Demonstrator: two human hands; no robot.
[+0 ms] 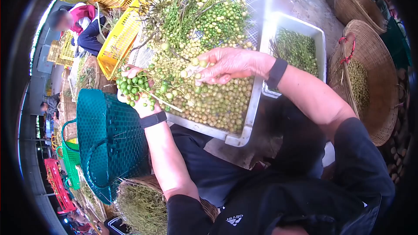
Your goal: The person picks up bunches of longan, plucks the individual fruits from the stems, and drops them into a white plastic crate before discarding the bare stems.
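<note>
Green fruits (pixel 136 85), bunched on their stems, sit in the left hand (pixel 146 105) at left of centre in the frame. That hand curls around the cluster from beneath; how tightly it closes, I can't tell, as the fruit covers most of the fingers. The right hand (pixel 226 64), in the middle, has its thumb and fingers drawn nearly together, with a few pale round fruits (pixel 198 63) between and beside them.

Both hands are over a white tray (pixel 234 140). By my reckoning the work is well along but far from finished: loose fruit (pixel 222 104) lies thick across the tray's lower part, while a big tangle of stemmed bunches (pixel 200 15) fills its upper middle. More fruit among stems lies in the white tub (pixel 323 43) at upper right, and bare-looking stalks (pixel 141 200) are heaped at lower left, below the teal basket (pixel 111 135).
</note>
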